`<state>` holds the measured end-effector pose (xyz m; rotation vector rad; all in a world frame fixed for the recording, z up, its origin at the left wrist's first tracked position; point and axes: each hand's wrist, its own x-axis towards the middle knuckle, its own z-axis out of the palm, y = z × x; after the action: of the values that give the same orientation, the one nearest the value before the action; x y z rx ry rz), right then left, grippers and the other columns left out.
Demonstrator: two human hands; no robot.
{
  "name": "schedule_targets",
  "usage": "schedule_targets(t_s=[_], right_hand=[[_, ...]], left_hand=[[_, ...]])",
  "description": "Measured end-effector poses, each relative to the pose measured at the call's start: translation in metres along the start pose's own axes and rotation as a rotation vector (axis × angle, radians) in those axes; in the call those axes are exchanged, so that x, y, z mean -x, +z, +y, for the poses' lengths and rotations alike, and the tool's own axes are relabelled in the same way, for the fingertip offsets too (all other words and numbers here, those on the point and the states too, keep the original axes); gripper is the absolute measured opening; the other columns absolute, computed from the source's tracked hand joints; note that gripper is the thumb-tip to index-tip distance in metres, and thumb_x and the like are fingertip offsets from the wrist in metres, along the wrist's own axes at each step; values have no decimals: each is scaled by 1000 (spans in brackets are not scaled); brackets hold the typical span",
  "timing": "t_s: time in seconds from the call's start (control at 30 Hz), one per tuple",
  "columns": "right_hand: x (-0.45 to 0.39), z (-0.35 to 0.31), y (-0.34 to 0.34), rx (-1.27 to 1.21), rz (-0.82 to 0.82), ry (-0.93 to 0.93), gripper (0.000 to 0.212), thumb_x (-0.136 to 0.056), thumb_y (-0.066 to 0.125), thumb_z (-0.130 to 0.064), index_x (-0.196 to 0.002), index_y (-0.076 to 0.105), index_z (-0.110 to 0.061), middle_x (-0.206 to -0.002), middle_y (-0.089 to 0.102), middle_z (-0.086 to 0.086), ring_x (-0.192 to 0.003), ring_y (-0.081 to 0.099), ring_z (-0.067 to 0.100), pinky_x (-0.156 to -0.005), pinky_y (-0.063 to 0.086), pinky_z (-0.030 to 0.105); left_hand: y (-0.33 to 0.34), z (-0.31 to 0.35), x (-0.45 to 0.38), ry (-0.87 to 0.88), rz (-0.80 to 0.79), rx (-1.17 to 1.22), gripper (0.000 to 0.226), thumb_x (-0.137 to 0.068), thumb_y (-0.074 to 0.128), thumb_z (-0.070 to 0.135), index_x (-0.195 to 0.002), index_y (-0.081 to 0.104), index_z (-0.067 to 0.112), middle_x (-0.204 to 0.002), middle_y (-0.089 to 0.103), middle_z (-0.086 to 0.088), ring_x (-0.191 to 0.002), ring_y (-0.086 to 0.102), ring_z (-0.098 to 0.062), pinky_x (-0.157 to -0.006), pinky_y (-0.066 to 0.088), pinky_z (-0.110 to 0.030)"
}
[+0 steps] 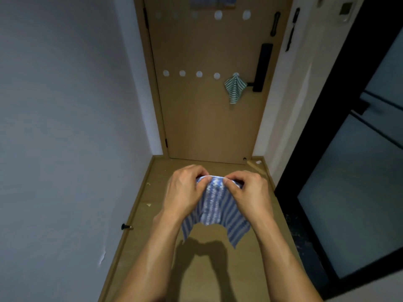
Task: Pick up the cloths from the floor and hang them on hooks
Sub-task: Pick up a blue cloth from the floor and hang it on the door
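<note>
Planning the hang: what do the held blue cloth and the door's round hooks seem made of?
Blue striped cloth: looks like soft knitted or terry fabric; it droops and shows a nubby texture. Round hooks: smooth and white, probably plastic stick-on discs, though too small to confirm.

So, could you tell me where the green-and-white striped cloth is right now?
In the head view, the green-and-white striped cloth hangs on the wooden door, right of the lower row of white round hooks, beside the black door handle.

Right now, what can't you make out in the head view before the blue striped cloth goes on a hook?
- Hanging loop on the blue striped cloth: hidden by the fingers of left hand and right hand.
- Hook under the green striped cloth: covered by it.
- White round hooks: too small to show shape.
- Blue item atop the door: cut off by the edge.
</note>
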<state>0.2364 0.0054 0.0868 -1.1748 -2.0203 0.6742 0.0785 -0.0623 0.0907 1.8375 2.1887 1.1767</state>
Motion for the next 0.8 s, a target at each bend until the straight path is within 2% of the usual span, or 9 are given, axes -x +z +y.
schedule_targets(t_s=[0.13,0.27,0.47,0.57,0.7,0.8], right_hand=[[-54,24,5,19,2,21,6,-83,69,-22,-83,76,-22,-82,71,-11,-77,61,2,-67,37,3],[-125,47,12,29,22,63,7,-84,69,-22,-84,76,-21,-83,72,-9,-80,64,6,-74,47,23],[-245,70,25,91,70,101,8,-85,69,-23,-82,75,-20,-80,72,-8,-78,64,8,-73,49,29],[-303,79,34,107,101,116,8,-85,69,-24,-81,75,-20,-80,72,-9,-76,64,7,-71,48,26],[-368,94,44,109,148,126,8,-85,69,-24,-80,74,-22,-76,69,-13,-72,61,2,-63,39,8],[-409,107,52,107,157,141,8,-85,68,-25,-79,73,-23,-75,69,-12,-71,61,4,-65,43,17]], left_hand=[[30,-12,-55,18,-17,31,9,-88,68,25,-82,70,19,-82,69,7,-80,62,-10,-74,46,-31],[62,-30,-133,36,-41,71,8,-88,68,24,-83,70,18,-84,69,6,-81,63,-13,-75,47,-34],[101,-59,-262,99,-78,129,9,-88,68,22,-82,71,16,-83,70,5,-82,63,-14,-76,46,-33],[115,-73,-323,128,-84,144,10,-89,67,22,-82,71,16,-81,69,6,-79,62,-12,-72,43,-26],[134,-91,-393,160,-107,156,11,-89,67,21,-80,70,16,-79,68,5,-76,60,-13,-69,40,-24],[151,-104,-436,170,-132,174,17,-87,62,29,-79,70,16,-77,67,5,-74,58,-10,-66,37,-20]])
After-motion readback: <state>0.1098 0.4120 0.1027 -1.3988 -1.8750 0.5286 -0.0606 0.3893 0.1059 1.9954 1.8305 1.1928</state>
